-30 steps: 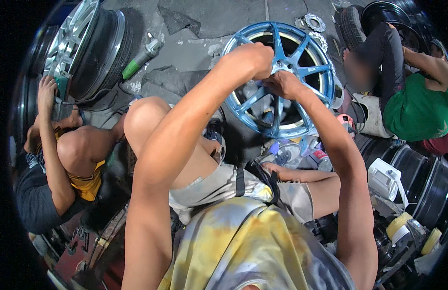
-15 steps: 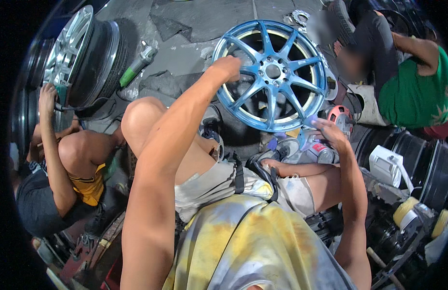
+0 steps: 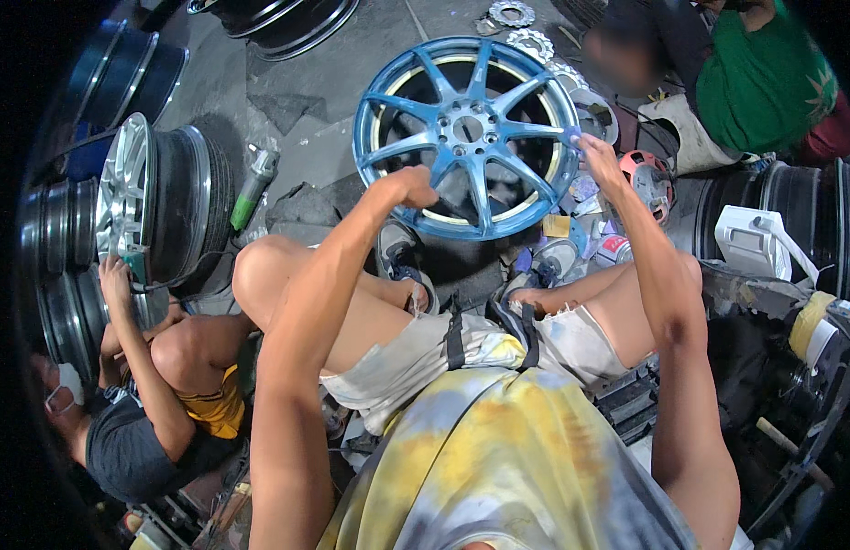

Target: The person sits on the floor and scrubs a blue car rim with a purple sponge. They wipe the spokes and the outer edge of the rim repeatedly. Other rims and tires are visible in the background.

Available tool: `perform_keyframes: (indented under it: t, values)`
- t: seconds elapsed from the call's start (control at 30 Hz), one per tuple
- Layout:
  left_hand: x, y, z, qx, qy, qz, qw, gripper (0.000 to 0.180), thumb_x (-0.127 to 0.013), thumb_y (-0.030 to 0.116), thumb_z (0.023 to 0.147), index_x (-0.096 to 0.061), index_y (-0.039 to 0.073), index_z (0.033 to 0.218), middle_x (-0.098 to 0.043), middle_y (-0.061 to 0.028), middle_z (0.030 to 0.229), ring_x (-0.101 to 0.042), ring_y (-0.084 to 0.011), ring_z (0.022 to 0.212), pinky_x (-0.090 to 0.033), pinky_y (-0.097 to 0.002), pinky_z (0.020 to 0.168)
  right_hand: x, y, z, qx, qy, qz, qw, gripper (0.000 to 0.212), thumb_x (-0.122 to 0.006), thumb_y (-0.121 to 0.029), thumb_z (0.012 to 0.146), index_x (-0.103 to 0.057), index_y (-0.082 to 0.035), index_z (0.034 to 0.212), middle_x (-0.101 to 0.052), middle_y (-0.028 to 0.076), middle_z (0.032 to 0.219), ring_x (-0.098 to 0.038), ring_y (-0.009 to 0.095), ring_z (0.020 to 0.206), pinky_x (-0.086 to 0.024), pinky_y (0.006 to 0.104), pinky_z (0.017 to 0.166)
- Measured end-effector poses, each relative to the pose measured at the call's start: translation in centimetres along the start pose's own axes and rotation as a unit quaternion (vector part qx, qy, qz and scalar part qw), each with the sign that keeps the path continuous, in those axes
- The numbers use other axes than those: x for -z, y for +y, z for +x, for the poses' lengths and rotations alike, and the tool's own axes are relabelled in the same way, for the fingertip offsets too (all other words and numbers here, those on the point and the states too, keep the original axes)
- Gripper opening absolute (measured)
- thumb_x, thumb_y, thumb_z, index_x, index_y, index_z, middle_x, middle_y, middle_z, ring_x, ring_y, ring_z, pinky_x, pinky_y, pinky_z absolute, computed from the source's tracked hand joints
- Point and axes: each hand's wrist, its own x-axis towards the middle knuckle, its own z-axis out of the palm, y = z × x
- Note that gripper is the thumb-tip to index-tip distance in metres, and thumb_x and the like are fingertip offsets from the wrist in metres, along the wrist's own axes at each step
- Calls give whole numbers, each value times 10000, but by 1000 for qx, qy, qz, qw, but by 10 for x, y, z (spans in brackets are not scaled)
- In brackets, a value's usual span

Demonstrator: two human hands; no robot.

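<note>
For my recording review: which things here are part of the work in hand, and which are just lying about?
In hand:
- blue spoked wheel rim
- left hand, closed at its lower spokes
- right hand, touching its right edge

Lying about:
- green-handled tool on the floor
- spray cans by the feet
- silver rim, handled by a co-worker
- metal discs

Single head-worn fisheye view, looking steeply down and forward over the wearer's own torso and knees to the floor. Close range: forearms enter from the lower edge, blue wheel rim sits upper centre. Edges bend and darken at the rim. No second view.
</note>
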Motion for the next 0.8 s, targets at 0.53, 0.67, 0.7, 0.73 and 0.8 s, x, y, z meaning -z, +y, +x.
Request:
perform_keyframes:
  t: [0.53,0.67,0.7,0.73,0.8]
  values:
    - [-66,32,-7,-27,174,64,982,1058,-373,813,871,-179,55,1583,57,-234,1644,1,-433,1516,-99,-580,1201,5,-16,-67,203,66,-175,961,348,-580,-326,968,-689,-41,1136,-687,232,1011,-649,395,933,-486,442,841]
    - [-65,34,-2,-29,174,65,982,1040,-367,827,862,-180,110,1592,60,-243,1641,-9,-454,1510,-113,-584,1197,-15,-8,-84,159,61,-107,980,318,-588,-311,971,-701,-35,1079,-701,190,881,-670,301,792,-494,402,725]
    - [-65,32,-1,-24,163,65,984,1029,-364,825,866,-181,120,1593,48,-255,1637,-27,-469,1503,-140,-596,1184,-24,-16,-92,116,23,-97,988,306,-601,-297,962,-702,-28,1066,-692,182,855,-665,279,775,-491,401,708]
    - [-63,33,1,-20,153,68,986,1018,-360,823,870,-183,130,1594,36,-267,1633,-45,-484,1497,-167,-607,1171,-34,-16,-95,119,2,-104,987,296,-604,-286,959,-703,-28,1062,-684,188,841,-666,296,778,-493,408,718]
    - [-59,32,2,-12,139,67,988,996,-342,835,867,-199,170,1594,28,-280,1629,-62,-503,1489,-203,-627,1152,-58,-13,-101,147,-1,-107,983,275,-607,-265,953,-707,-28,1052,-674,197,836,-666,327,797,-497,423,734]
